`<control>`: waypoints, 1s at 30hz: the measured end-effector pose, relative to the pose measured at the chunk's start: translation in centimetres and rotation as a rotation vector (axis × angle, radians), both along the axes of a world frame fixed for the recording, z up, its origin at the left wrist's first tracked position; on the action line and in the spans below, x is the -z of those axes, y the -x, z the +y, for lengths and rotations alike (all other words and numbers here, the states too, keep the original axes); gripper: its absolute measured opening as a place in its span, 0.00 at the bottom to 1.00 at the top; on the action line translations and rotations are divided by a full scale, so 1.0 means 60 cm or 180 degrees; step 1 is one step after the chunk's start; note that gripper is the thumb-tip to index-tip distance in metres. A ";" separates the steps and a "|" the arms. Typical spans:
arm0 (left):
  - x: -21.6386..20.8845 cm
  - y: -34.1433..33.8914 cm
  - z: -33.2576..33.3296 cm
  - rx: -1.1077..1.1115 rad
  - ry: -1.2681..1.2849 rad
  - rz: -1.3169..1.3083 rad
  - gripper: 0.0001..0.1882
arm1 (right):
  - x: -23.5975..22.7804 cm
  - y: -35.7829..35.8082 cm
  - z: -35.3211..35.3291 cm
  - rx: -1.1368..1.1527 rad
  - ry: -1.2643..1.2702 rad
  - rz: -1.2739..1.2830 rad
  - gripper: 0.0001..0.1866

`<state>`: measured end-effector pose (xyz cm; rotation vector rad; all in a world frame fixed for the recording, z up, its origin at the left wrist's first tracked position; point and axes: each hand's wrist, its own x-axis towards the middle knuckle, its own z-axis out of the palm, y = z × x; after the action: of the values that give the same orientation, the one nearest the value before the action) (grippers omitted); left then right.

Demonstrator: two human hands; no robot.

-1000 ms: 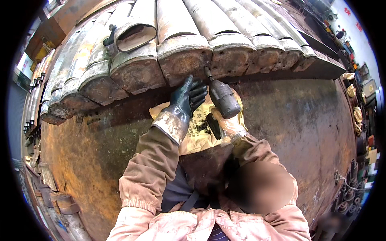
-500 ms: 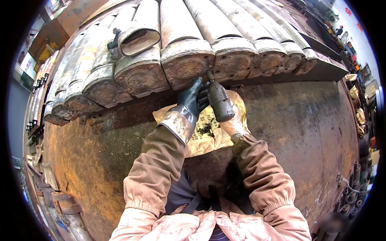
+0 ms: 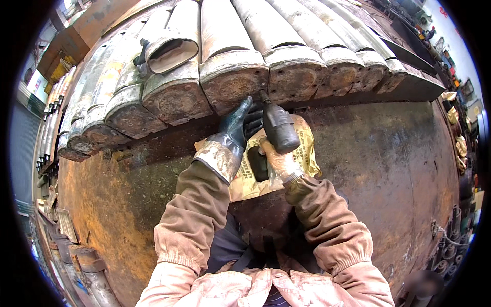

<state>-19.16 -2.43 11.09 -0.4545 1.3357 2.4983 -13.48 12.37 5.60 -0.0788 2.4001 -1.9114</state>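
My right hand (image 3: 276, 156) is wrapped round the handle of a dark impact wrench (image 3: 280, 128), whose black base (image 3: 257, 162) shows to the left of the wrist. The wrench's narrow nose points away from me and meets the lower right edge of a rusty round end plate (image 3: 234, 87); what sits at its tip is too small to make out. My left hand (image 3: 238, 125), in a dark green rubber glove with a stained pale cuff, is beside the nose. Its thumb points up toward the plate and its fingers stretch toward the wrench, holding nothing visible.
Several thick grey pipes (image 3: 225, 25) with bolted end plates lie side by side ahead. An empty glove (image 3: 173, 55) rests on one, cuff toward me. Yellow printed paper (image 3: 307, 148) lies under my hands on a rusty metal surface (image 3: 378, 169). Large fittings (image 3: 87, 261) stand at the lower left.
My left hand has shifted slightly left, apart from the wrench body. My right wrist has turned and moved left, so the wrench's black base has come into sight.
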 end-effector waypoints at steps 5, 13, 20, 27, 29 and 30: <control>-0.015 -0.009 -0.027 -0.0005 -0.0163 -0.0030 0.28 | 0.007 0.028 0.038 0.0108 -0.0027 0.1033 0.21; -0.025 -0.007 -0.009 -0.0106 0.0098 -0.0087 0.24 | -0.082 0.035 0.082 0.0031 -0.2013 0.1937 0.29; -0.019 0.012 0.019 0.0036 -0.0194 -0.0147 0.16 | -0.050 0.032 0.074 0.0038 -0.1331 0.1376 0.21; 0.022 0.051 0.031 0.0124 -0.0995 0.0233 0.19 | -0.062 0.029 0.068 0.0021 -0.1204 0.1508 0.21; 0.021 0.052 0.037 0.0074 -0.1011 0.0263 0.20 | -0.066 0.029 0.066 0.0003 -0.1209 0.1494 0.21; 0.019 0.052 0.040 0.0029 -0.1021 0.0301 0.22 | -0.064 0.030 0.067 -0.0013 -0.1178 0.1424 0.21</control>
<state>-22.25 -0.05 9.93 -0.2611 0.9359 2.6881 -15.29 16.37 9.44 -0.5390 2.9899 -1.5393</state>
